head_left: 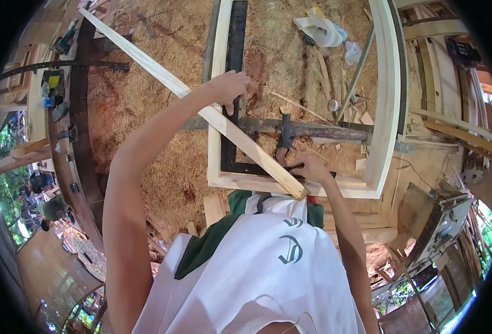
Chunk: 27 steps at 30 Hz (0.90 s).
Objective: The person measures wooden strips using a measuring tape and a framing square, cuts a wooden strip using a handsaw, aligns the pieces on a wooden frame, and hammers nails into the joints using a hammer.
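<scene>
Sawdust [151, 111] covers the ground; a pale wooden frame [388, 100] stands above it, with two long sides running far and one short side near the person. A long wooden strip [251, 147] lies diagonally from far left to near right; it crosses the frame's left side, and its near end overlaps the near side. A black L-shaped square [235, 50] sits at the near left corner, its long arm beside the left side, its short arm along the near side. A hammer [286, 133] lies within the frame's outline; a plastic bag [323, 30] lies farther off. The left hand [228, 89] is over the square's long arm, fingers loosely bent; the right hand [311, 168] touches the short arm, fingers curled narrow; whether either grips cannot be told.
</scene>
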### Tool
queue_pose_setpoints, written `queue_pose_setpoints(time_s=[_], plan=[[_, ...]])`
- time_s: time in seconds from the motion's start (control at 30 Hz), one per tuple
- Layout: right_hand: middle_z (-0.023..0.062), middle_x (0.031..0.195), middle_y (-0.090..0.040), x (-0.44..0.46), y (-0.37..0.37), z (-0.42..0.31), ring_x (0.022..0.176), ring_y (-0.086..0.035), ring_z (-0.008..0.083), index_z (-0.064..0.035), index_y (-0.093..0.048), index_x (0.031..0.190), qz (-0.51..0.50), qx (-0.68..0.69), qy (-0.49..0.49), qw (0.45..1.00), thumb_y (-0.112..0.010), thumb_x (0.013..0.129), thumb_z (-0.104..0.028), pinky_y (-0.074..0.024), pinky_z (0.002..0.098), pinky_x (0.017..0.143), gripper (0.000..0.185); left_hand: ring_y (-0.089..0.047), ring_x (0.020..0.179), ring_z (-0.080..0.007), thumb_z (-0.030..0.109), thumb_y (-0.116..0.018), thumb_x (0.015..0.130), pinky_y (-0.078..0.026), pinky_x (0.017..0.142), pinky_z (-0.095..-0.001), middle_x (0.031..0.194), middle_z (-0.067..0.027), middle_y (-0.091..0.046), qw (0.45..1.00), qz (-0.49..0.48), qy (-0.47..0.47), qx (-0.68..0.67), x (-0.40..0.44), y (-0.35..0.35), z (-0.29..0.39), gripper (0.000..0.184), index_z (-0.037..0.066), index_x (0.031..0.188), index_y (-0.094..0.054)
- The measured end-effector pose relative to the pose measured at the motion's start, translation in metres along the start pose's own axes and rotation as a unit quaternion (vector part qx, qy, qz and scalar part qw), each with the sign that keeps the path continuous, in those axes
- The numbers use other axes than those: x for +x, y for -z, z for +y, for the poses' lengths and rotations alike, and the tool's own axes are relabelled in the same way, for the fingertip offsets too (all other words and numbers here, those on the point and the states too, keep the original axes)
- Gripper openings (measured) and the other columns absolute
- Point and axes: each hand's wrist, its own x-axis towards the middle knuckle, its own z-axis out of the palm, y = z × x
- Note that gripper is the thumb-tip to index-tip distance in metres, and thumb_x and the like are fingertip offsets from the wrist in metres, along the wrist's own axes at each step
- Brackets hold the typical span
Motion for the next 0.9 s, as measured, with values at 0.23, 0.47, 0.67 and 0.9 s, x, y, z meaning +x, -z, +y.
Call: queue_pose_setpoints(time_s=[0.23, 0.47, 0.67, 0.9], plan=[[0.0145, 0.090, -0.074, -0.001, -0.009, 0.016, 0.088, -0.069, 0.0302, -0.0032, -0.078, 0.094, -0.012, 0.039, -0.018, 0.999, -0.079, 0.077, -0.016, -0.0540, 0.0383, 0.081, 0.022, -0.047, 0.120, -0.0262, 0.039, -0.094, 0.055, -0.042, 0.092, -0.0389, 0.113, -0.0070, -0.055, 1.000, -0.023, 0.014, 0.012, 0.002, -0.007, 0.007, 0.054, 0.009, 0.094, -0.073], [0.0134, 0.096, -0.075, -0.006, -0.004, 0.001, 0.089, -0.070, 0.0326, -0.0083, -0.079, 0.101, -0.019, -0.042, -0.058, 0.997, -0.075, 0.083, -0.027, -0.0548, 0.0400, 0.083, 0.027, -0.048, 0.120, -0.0258, 0.040, -0.094, 0.055, -0.043, 0.091, -0.0400, 0.112, -0.0066, -0.056, 0.998, -0.044, 0.024, 0.035, 0.011, -0.017, 0.004, 0.055, 0.009, 0.095, -0.072], [0.0132, 0.091, -0.075, -0.014, -0.008, 0.006, 0.084, -0.070, 0.0326, -0.0135, -0.081, 0.097, 0.014, -0.039, -0.067, 0.997, -0.072, 0.084, -0.032, -0.0544, 0.0421, 0.076, 0.024, -0.050, 0.118, -0.0264, 0.043, -0.093, 0.054, -0.044, 0.090, -0.0397, 0.113, -0.0068, -0.057, 0.999, -0.044, 0.006, 0.027, 0.012, -0.009, 0.005, 0.056, 0.008, 0.094, -0.075], [0.0140, 0.087, -0.074, -0.017, -0.017, 0.000, 0.080, -0.070, 0.0331, -0.0109, -0.080, 0.092, 0.070, 0.024, -0.093, 0.993, -0.076, 0.080, -0.025, -0.0543, 0.0412, 0.074, 0.020, -0.052, 0.117, -0.0268, 0.041, -0.092, 0.055, -0.046, 0.089, -0.0399, 0.111, -0.0072, -0.059, 0.997, -0.041, 0.006, 0.065, 0.009, -0.012, 0.006, 0.053, 0.007, 0.092, -0.077]])
